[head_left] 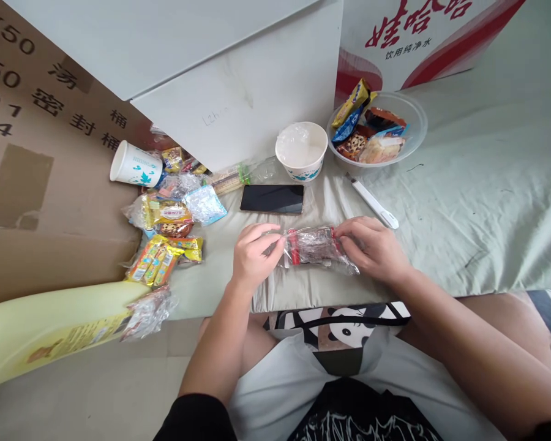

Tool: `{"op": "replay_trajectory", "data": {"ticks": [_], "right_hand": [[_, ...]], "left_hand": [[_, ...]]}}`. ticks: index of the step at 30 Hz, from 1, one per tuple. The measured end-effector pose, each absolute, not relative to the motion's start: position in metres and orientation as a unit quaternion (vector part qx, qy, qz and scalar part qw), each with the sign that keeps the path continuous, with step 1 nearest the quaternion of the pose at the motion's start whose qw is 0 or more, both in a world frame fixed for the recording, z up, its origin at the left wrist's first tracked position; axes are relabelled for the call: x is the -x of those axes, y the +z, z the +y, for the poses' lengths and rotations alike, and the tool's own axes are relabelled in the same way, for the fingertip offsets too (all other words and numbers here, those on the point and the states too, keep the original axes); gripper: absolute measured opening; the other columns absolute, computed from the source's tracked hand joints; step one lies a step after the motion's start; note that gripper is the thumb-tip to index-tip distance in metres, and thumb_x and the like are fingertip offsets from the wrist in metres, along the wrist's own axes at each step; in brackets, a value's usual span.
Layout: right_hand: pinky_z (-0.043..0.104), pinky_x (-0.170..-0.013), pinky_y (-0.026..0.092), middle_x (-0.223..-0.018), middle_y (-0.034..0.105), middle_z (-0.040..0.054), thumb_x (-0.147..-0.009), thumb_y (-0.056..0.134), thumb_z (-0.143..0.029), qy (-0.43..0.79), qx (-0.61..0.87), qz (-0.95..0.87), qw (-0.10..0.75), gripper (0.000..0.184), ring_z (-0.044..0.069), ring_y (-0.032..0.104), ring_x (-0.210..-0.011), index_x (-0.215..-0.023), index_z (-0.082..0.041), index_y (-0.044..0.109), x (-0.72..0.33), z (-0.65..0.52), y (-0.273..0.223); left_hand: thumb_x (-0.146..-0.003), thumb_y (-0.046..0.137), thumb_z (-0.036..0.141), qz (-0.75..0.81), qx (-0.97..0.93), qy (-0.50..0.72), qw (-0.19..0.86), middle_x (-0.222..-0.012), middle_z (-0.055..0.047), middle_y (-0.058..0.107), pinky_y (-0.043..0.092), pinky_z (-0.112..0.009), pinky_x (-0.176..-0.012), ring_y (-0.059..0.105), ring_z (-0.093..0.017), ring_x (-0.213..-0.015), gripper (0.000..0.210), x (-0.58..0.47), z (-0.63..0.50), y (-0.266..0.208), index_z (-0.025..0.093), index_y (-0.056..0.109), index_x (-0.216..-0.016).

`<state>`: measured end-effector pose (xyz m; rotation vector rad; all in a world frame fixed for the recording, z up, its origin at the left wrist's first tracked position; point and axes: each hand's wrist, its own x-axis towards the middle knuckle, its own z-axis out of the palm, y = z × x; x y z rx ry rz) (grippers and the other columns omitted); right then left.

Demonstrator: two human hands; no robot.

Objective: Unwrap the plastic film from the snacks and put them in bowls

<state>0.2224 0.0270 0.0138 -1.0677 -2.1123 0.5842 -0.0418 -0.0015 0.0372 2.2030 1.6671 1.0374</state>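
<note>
Between my two hands lies a clear plastic snack packet point(315, 245) with red bands near its ends and something dark brown inside. My left hand point(256, 250) pinches the packet's left end between thumb and fingers. At the other end, my right hand point(371, 245) grips the red-edged right side, its fingertips closed on the film. Just beyond the packet a dark phone point(272, 199) lies flat. A white utility knife point(373, 201) rests on the cloth beyond my right hand.
A paper bowl point(302, 150) holds clear wrappers; beside it a plastic bowl point(416, 125) contains several snack packets. Loose snacks point(169, 211) and a tipped paper cup point(136, 164) lie left. Boxes point(239, 86) stand behind, and a yellow jug point(50, 331) lies front left.
</note>
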Motion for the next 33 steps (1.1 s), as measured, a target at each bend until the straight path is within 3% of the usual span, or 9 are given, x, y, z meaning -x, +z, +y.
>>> {"op": "replay_trajectory", "data": {"ticks": [5,11,14,17,20,23,25,28,33], "right_hand": [[0.038,-0.077,0.057,-0.087,0.076,0.0046,-0.091,0.051,-0.018,0.230,0.464,-0.775,0.362,0.017,0.023,0.073,-0.085,-0.093,-0.026,0.066,-0.225,0.025,0.015],[0.029,-0.066,0.055,-0.081,0.076,0.0023,-0.091,0.051,-0.018,0.260,0.441,-0.774,0.373,0.017,0.017,0.071,-0.071,-0.090,-0.024,0.067,-0.224,0.022,0.017],[0.027,-0.059,0.051,-0.078,0.076,0.0018,-0.092,0.052,-0.020,0.281,0.408,-0.801,0.336,0.017,0.014,0.066,-0.060,-0.091,-0.022,0.069,-0.223,0.020,0.017],[0.026,-0.058,0.049,-0.079,0.075,0.0026,-0.092,0.053,-0.019,0.290,0.376,-0.820,0.320,0.017,0.013,0.064,-0.060,-0.092,-0.021,0.070,-0.222,0.020,0.015],[0.028,-0.064,0.052,-0.080,0.073,0.0038,-0.092,0.056,-0.020,0.280,0.347,-0.836,0.321,0.013,0.016,0.066,-0.069,-0.094,-0.020,0.069,-0.220,0.020,0.011],[0.036,-0.077,0.055,-0.092,0.074,0.0071,-0.092,0.060,-0.024,0.263,0.319,-0.857,0.306,0.012,0.022,0.067,-0.086,-0.099,-0.021,0.069,-0.217,0.019,0.006],[0.041,-0.082,0.055,-0.102,0.073,0.0087,-0.091,0.062,-0.026,0.255,0.312,-0.869,0.289,0.016,0.025,0.065,-0.093,-0.104,-0.022,0.070,-0.216,0.019,0.002],[0.045,-0.085,0.054,-0.109,0.070,0.0104,-0.090,0.063,-0.025,0.246,0.319,-0.874,0.271,0.022,0.027,0.062,-0.098,-0.111,-0.023,0.070,-0.215,0.018,-0.001],[0.048,-0.090,0.055,-0.115,0.065,0.0121,-0.090,0.063,-0.023,0.244,0.334,-0.872,0.262,0.028,0.029,0.061,-0.106,-0.117,-0.025,0.068,-0.215,0.017,0.000]], "left_hand": [[-0.088,0.061,0.028,0.522,-0.710,0.263,0.393,-0.080,-0.006,0.079,0.050,-0.026,-0.053,0.068,-0.015,-0.061,0.023,0.036,-0.017,0.054,0.020,0.075,-0.071],[-0.091,0.062,0.044,0.456,-0.650,0.097,0.600,-0.085,-0.009,0.081,0.054,-0.027,-0.054,0.075,-0.020,-0.074,0.029,0.045,-0.015,0.058,0.023,0.081,-0.087],[-0.086,0.064,0.063,0.416,-0.571,0.159,0.690,-0.089,-0.014,0.080,0.054,-0.029,-0.051,0.076,-0.024,-0.076,0.045,0.055,-0.010,0.056,0.021,0.079,-0.095],[-0.082,0.068,0.060,0.555,-0.522,0.399,0.510,-0.078,-0.008,0.075,0.050,-0.027,-0.051,0.066,-0.016,-0.060,0.039,0.057,-0.005,0.046,0.021,0.070,-0.084],[-0.079,0.073,0.040,0.643,-0.550,0.424,0.323,-0.072,-0.001,0.069,0.047,-0.025,-0.056,0.056,-0.011,-0.057,0.021,0.051,0.001,0.032,0.020,0.066,-0.080],[-0.081,0.070,0.036,0.641,-0.620,0.338,0.301,-0.077,-0.002,0.071,0.053,-0.029,-0.066,0.060,-0.014,-0.066,0.016,0.044,0.003,0.027,0.020,0.069,-0.084],[-0.080,0.073,0.038,0.622,-0.668,0.294,0.283,-0.101,-0.006,0.075,0.057,-0.037,-0.088,0.068,-0.021,-0.092,0.026,0.042,0.002,0.029,0.021,0.071,-0.100],[-0.077,0.080,0.039,0.600,-0.719,0.225,0.270,-0.134,-0.011,0.068,0.047,-0.048,-0.111,0.060,-0.030,-0.127,0.050,0.041,0.000,0.033,0.022,0.067,-0.122],[-0.085,0.072,0.031,0.587,-0.731,0.196,0.287,-0.113,-0.008,0.075,0.053,-0.044,-0.101,0.068,-0.026,-0.110,0.023,0.040,0.001,0.034,0.022,0.071,-0.106]]}}
